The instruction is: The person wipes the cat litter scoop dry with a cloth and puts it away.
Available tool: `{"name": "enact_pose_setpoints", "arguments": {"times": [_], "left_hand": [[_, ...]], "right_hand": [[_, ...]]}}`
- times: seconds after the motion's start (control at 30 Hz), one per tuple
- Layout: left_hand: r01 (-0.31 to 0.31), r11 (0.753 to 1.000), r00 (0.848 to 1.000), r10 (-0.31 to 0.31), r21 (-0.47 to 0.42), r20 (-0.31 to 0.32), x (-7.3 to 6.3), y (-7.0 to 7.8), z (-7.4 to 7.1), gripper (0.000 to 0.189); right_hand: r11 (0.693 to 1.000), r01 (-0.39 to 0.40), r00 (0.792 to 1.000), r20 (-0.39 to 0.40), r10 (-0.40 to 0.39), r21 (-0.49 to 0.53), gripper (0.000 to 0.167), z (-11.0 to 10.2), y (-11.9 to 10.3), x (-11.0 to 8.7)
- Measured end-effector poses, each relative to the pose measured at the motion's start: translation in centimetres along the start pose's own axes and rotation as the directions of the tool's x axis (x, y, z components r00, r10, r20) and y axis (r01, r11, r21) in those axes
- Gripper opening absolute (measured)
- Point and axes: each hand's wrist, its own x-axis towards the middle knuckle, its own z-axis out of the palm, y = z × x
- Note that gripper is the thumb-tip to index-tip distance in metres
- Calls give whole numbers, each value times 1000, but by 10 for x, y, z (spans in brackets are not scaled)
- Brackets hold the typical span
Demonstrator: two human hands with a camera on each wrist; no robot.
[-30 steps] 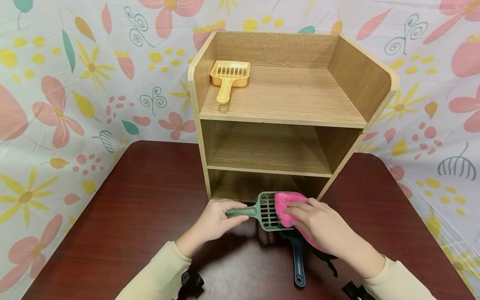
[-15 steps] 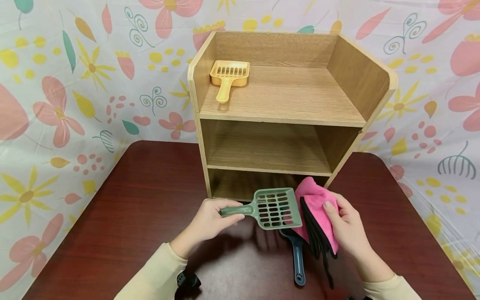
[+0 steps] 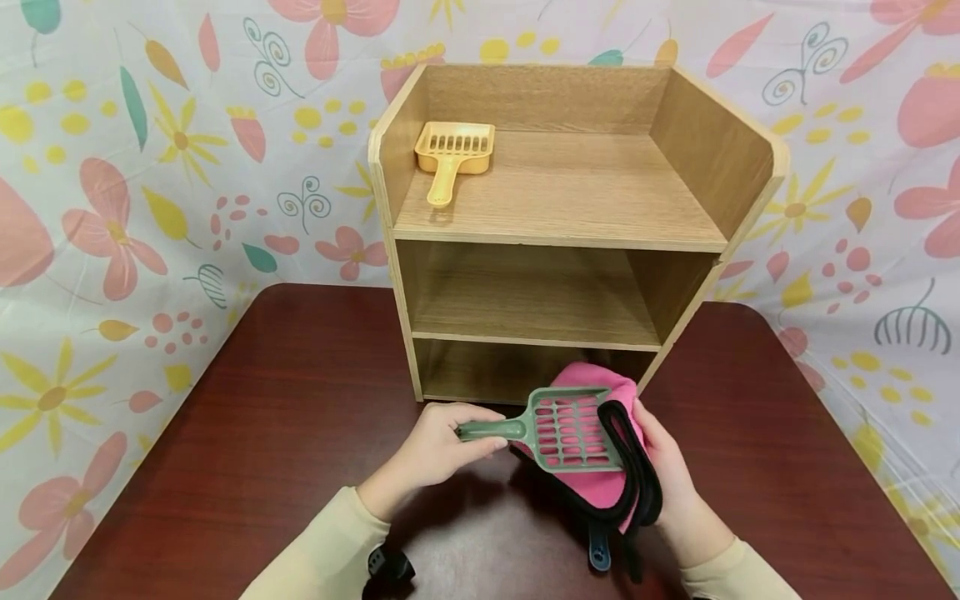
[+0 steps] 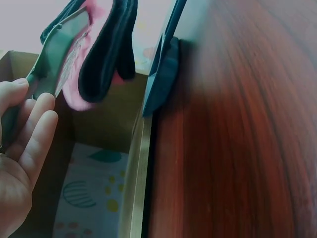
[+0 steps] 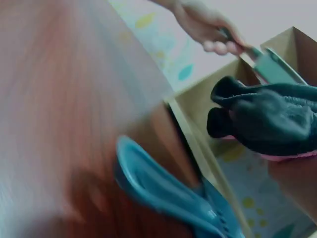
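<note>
My left hand (image 3: 433, 452) grips the handle of a green slotted litter scoop (image 3: 537, 430), raised over the table with its head to the right. A pink cloth (image 3: 592, 492) with black edging lies behind and under the scoop's head, and its pink shows through the slots. At the cloth's right side my right hand (image 3: 675, 475) holds it, the fingers partly hidden by the folds. Below, on the table, lies a dark blue scoop (image 3: 598, 552); the cloth covers most of it in the head view, while its handle (image 5: 163, 188) shows in the right wrist view.
A wooden shelf unit (image 3: 558, 242) stands at the back of the dark red table (image 3: 300, 392). On its top board, at the left, sits a yellow scoop (image 3: 454, 154) in a matching holder. A flower-patterned curtain (image 3: 187, 150) hangs behind.
The cloth was on top of the scoop's head, then pulled off to the right; now it is beneath and behind the head. My left hand keeps its hold on the handle.
</note>
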Motion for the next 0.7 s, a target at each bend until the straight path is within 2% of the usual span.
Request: {"name": "enact_pose_setpoints", "arguments": {"times": [0.13, 0.27, 0.37, 0.5, 0.6, 0.7], "left_hand": [[-33, 999, 999, 33, 22, 9, 1, 0, 2, 24], [2, 999, 1000, -1, -35, 19, 0, -1, 1, 24], [26, 998, 999, -25, -53, 24, 0, -3, 1, 24], [-2, 1000, 1000, 2, -9, 18, 0, -5, 1, 23], [-39, 999, 999, 39, 15, 16, 0, -6, 1, 22], [-50, 999, 998, 50, -3, 22, 0, -5, 1, 21]], "right_hand": [[999, 28, 999, 41, -29, 46, 73, -4, 6, 6], [990, 34, 994, 97, -48, 138, 74, -7, 11, 8], [987, 30, 992, 117, -49, 158, 73, -7, 13, 9], [993, 64, 994, 78, -72, 97, 70, -2, 13, 10], [997, 40, 996, 72, -45, 66, 73, 0, 13, 11], [1000, 4, 997, 79, -7, 31, 72, 0, 14, 10]]}}
